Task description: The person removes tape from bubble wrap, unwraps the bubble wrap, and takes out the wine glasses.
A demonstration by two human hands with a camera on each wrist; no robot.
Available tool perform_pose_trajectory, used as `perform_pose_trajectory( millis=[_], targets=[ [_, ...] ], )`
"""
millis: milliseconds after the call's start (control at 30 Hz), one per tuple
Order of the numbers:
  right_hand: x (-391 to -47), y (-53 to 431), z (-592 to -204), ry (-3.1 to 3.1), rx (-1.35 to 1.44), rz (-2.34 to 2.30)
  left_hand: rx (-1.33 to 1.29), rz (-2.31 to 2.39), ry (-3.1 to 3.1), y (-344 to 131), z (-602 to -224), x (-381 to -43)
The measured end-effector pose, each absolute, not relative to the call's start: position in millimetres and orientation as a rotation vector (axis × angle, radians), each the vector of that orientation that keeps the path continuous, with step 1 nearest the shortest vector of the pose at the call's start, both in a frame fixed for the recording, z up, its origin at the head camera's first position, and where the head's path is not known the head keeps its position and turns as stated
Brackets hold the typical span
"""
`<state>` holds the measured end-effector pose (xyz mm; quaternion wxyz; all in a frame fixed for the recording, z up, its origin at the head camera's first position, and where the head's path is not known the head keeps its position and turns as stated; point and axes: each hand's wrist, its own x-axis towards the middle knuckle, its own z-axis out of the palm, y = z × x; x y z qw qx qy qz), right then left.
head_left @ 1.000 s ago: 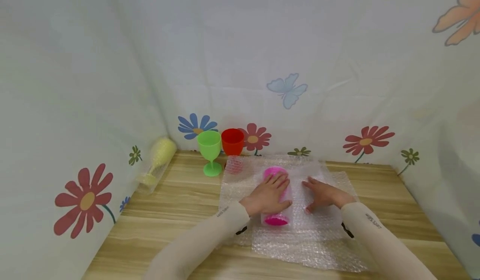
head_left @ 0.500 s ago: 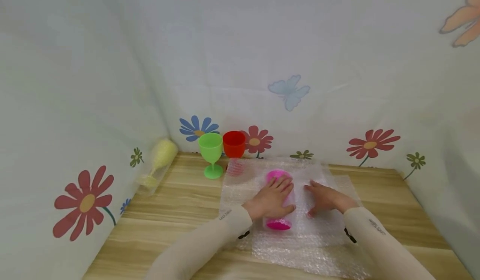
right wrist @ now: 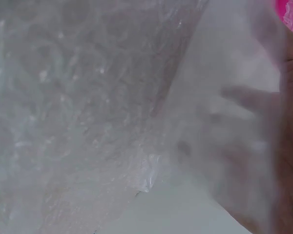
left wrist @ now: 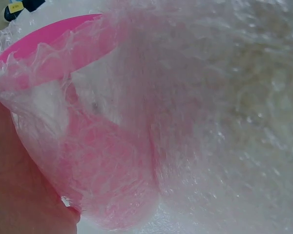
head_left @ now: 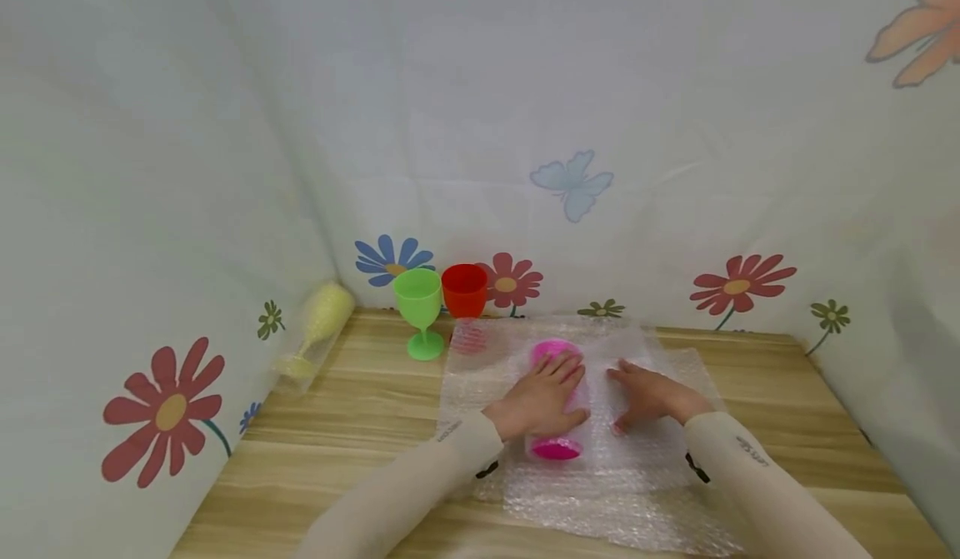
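A pink goblet (head_left: 557, 449) lies on its side within clear bubble wrap (head_left: 622, 509) on the wooden table. My left hand (head_left: 542, 396) rests across the goblet's middle, fingers stretched toward the bowl end. In the left wrist view the goblet's foot (left wrist: 49, 48) and bowl (left wrist: 110, 170) show through the film. My right hand (head_left: 651, 394) is just right of the goblet, fingers spread and thumb apart from them. The right wrist view shows a translucent layer of wrap (right wrist: 205, 122) over its fingers, which blurs them.
A green goblet (head_left: 418, 296) and a red goblet (head_left: 465, 291) stand upright at the back. The wrap's back left corner covers the red one's lower part. A yellow goblet (head_left: 327, 313) in bubble wrap lies along the left wall. Flowered sheets (head_left: 645, 126) enclose the table.
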<state>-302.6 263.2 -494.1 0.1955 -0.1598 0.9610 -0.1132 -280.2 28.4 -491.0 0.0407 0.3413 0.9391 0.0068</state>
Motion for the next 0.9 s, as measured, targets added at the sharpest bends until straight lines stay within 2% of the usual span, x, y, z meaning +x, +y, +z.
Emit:
perform_pose_trajectory(
  millis=[500, 900],
  targets=[
    [-302.7, 265.7, -495.9, 2.69, -0.439, -0.325, 1.046, 0.015, 2.869, 25.9, -489.6, -282.1],
    [-300.6, 265.3, -494.9, 2.682, -0.445, -0.366, 0.992, 0.055, 2.898, 5.1, -477.8, -283.3]
  ],
)
